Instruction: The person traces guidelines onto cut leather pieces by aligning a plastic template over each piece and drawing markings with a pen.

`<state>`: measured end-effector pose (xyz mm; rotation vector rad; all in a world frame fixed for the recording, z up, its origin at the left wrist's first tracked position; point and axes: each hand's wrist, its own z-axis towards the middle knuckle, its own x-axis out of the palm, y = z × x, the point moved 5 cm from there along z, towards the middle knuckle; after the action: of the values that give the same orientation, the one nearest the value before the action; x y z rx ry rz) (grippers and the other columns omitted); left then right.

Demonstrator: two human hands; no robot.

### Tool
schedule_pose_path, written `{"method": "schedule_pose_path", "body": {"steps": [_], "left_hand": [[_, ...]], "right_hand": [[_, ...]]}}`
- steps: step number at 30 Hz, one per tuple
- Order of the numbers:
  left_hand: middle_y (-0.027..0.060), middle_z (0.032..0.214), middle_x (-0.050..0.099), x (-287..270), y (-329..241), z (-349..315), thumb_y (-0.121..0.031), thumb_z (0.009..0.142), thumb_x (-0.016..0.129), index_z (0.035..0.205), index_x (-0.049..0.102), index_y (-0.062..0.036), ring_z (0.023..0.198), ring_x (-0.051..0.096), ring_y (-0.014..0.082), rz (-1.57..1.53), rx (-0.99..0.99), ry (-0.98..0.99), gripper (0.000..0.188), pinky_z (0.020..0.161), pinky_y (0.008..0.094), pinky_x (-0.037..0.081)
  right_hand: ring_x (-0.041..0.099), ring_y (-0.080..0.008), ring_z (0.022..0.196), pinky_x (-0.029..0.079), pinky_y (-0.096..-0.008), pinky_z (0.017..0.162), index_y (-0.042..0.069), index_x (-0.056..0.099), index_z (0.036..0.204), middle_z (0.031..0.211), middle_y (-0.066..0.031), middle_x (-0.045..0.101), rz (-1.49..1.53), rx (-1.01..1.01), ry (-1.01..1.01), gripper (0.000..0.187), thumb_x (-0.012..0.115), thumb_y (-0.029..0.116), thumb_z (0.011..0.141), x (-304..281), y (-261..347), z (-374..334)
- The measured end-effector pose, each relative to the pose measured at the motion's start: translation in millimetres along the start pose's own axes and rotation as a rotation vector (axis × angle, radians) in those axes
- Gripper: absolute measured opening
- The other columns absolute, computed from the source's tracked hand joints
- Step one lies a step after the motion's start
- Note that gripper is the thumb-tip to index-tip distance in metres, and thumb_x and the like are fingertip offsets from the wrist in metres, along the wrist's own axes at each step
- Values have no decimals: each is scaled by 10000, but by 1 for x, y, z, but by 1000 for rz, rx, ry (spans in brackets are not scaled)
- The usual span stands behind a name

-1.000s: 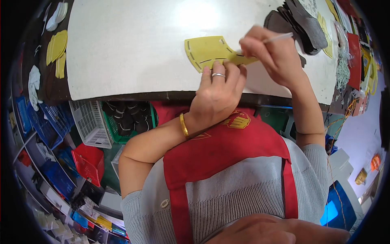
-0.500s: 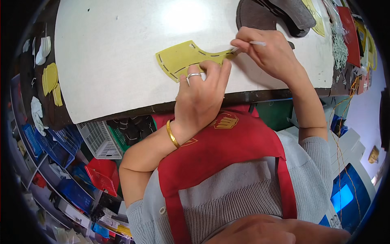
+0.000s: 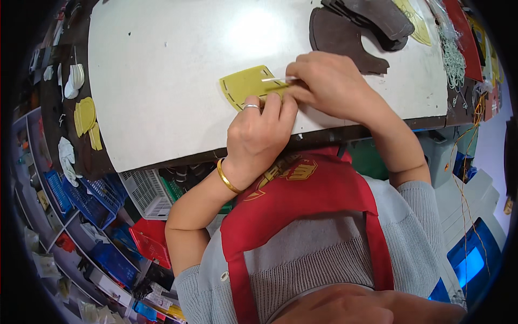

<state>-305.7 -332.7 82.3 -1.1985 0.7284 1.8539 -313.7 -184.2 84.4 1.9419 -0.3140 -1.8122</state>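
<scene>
A yellow pattern template (image 3: pixel 243 85) with short dark dashes along its edges lies on the white work board. My left hand (image 3: pixel 259 124), wearing a ring and a gold bangle, has its fingers bent together and pressed on the template's near edge. Between the fingertips of my right hand (image 3: pixel 329 83) is a slim white pen-like stick (image 3: pixel 274 79). It lies nearly level over the template's right part, its free end pointing left. My two hands almost meet there and hide the template's narrow right end. I cannot tell whether the stick's tip touches the template.
Dark brown cut pieces (image 3: pixel 337 40) lie piled at the far right, beside more yellow templates (image 3: pixel 418 24). A tangle of pale cord (image 3: pixel 452 56) is at the right edge. More yellow pieces (image 3: pixel 84 116) and a white cloth (image 3: pixel 67 156) lie left of the white board (image 3: pixel 156 108).
My right hand has moved left and slightly nearer, from the template's narrow end to over its middle. The stick now points left. The view has shifted slightly.
</scene>
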Motion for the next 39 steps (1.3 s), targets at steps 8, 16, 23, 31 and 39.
{"method": "schedule_pose_path", "body": {"steps": [8, 16, 23, 31, 39], "left_hand": [[122, 1197, 654, 55, 117, 112, -89, 881, 668, 1289, 576, -30, 1060, 626, 324, -88, -23, -166, 423, 869, 415, 550], [96, 1080, 661, 17, 78, 17, -81, 814, 697, 1094, 665, -49, 912, 644, 287, -143, -12, 112, 284, 741, 390, 535], [88, 1002, 681, -17, 40, -46, -52, 765, 757, 1017, 710, -47, 945, 667, 271, -383, -55, -131, 257, 808, 369, 548], [110, 1025, 698, -12, 45, -63, -5, 791, 736, 1042, 708, -18, 961, 687, 307, -402, -206, -132, 253, 795, 370, 585], [68, 1089, 690, -15, 33, -49, -52, 820, 692, 1101, 704, -50, 951, 658, 260, -227, -208, 31, 281, 783, 330, 582]], "right_hand": [[674, -261, 736, 519, -341, 719, 48, 754, 996, 858, -134, 720, 45, 450, -277, 246, 716, 276, 911, -69, -90, -68], [637, -76, 775, 499, -223, 702, 10, 695, 1136, 867, -32, 701, 564, 402, -568, 232, 679, 187, 987, -67, -70, -82], [692, -202, 718, 537, -309, 699, 26, 722, 1092, 830, -128, 720, 482, 184, -110, 245, 701, 222, 945, -9, -21, -9], [711, -223, 738, 536, -315, 722, -1, 705, 1083, 819, -142, 723, 296, 60, 141, 223, 700, 162, 930, 18, -1, 13], [674, -182, 670, 514, -323, 652, 20, 702, 1059, 754, -128, 699, 316, 99, 245, 215, 717, 189, 926, 10, 3, 29]]}}
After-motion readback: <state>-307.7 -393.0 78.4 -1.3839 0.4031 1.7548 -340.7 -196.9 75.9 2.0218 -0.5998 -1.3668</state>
